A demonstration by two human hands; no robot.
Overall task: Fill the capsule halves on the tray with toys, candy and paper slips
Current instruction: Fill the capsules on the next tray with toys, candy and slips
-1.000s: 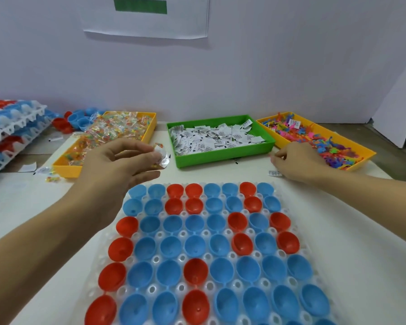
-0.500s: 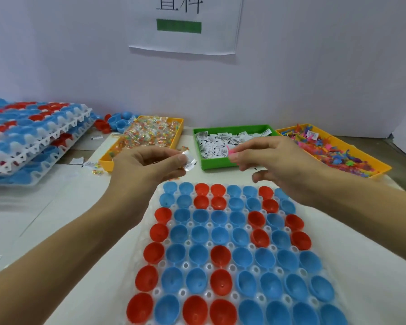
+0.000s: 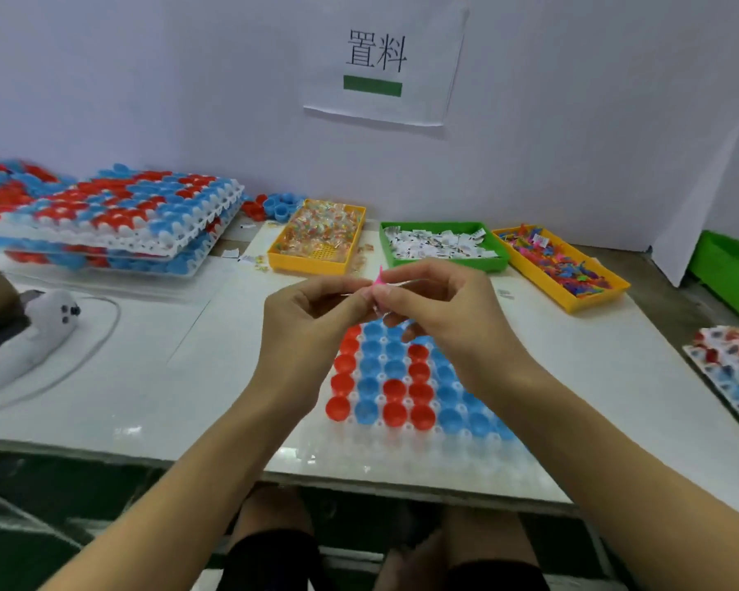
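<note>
Pinching a pink toy (image 3: 379,278) and small wrapped items jointly above the far rows of the capsule tray (image 3: 402,458), the left hand (image 3: 312,317) and right hand (image 3: 440,311) risk dropping pieces between cups, judging by the crowded fingertip grip.

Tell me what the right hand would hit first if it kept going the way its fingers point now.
The right hand points left, fingertips to fingertips with the left hand, with a pink toy pinched between them. So it would likely meet the left hand's fingers first; depth looks matched, though one view cannot confirm.
</note>
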